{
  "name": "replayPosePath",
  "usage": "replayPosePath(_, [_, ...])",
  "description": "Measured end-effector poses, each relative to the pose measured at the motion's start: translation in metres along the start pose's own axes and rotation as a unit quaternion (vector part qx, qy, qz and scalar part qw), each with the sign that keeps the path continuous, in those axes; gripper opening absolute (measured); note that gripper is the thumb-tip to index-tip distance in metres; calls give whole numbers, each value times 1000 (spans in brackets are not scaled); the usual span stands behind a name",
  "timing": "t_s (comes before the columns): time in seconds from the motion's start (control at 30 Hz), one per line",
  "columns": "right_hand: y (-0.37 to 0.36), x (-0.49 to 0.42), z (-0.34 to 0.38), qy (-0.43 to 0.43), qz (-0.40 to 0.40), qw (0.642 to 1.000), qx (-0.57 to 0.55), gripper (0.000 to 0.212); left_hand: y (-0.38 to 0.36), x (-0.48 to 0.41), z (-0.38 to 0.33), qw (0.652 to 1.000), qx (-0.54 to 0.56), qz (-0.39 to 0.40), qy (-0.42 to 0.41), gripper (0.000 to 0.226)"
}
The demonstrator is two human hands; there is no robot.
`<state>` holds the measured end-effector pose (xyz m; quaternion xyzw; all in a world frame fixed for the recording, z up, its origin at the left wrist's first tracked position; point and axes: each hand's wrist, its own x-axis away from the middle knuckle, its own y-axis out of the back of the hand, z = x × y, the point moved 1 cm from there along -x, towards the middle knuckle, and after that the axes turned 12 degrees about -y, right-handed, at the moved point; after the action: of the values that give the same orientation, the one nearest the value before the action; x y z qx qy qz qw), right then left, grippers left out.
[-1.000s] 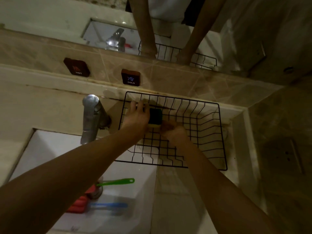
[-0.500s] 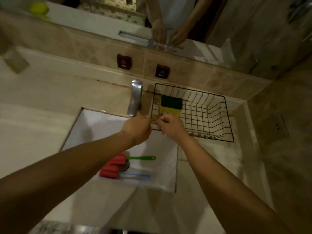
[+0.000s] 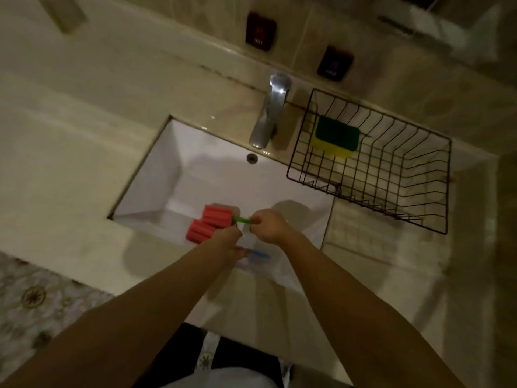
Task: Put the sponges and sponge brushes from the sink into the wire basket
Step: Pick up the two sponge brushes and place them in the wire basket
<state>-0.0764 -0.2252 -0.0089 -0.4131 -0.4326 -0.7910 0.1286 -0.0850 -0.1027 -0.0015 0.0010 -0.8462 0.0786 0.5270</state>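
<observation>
Centre of frame: 2 sponge brushes lie in the white sink (image 3: 173, 169), their ribbed red foam heads side by side and touching. The green-handled brush (image 3: 219, 216) sits farther up; the right hand (image 3: 267, 225) is closed around its handle. The blue-handled brush (image 3: 200, 231) sits nearer the lower edge; the left hand (image 3: 228, 243) covers its handle, grip cannot be determined. Upper right: the wire basket (image 3: 391, 203) on the counter holds 1 green-and-yellow sponge (image 3: 337, 135) at its left end.

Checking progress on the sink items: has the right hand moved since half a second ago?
Yes. The right hand left the wire basket rim and now grips a green handle down in the sink.
</observation>
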Motion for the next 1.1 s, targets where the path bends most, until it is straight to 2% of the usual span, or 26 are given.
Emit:
replayPosePath(0.07, [-6, -12, -2, -1, 12, 999, 36, 12, -2, -11, 4, 999, 3, -36, 7, 10])
replayPosePath(0.13, [-16, -28, -3, -4, 24, 998, 55, 10, -3, -24, 10, 994, 80, -72, 28, 20])
replayPosePath(0.27, [-34, -52, -4, -9, 22, 996, 89, 25, -9, -51, 24, 974, 207, -92, 29, 11])
replayPosePath(0.4, [-49, -62, -5, 19, -27, 987, 158, 42, -10, -78, 35, 972, 214, -94, 17, 15])
replayPosePath(0.47, [-58, -66, -5, 15, -30, 987, 158, 34, -11, -81, 37, 974, 206, -97, 14, 25])
replayPosePath(0.53, [-64, -64, -5, 0, -12, 995, 95, 20, -10, -80, 38, 976, 197, -94, 12, 35])
replayPosePath(0.6, [-67, -56, -5, -9, 7, 1000, -5, 13, -7, -73, 39, 978, 185, -94, 12, 33])
replayPosePath(0.7, [-66, -28, -4, -16, -55, 987, -152, 25, -6, -48, 33, 984, 166, -68, -9, 18])
replayPosePath(0.8, [-53, 10, 8, -12, -116, 978, -175, 4, -3, -16, 25, 988, 147, -23, -50, 26])
replayPosePath(1.0, [-30, 85, 17, 14, -189, 952, -238, 17, 13, 50, 17, 984, 120, 76, -110, 17])
replayPosePath(1.1, [-23, 112, 17, 4, -247, 951, -188, 10, 16, 73, 16, 982, 143, 93, -88, 15])
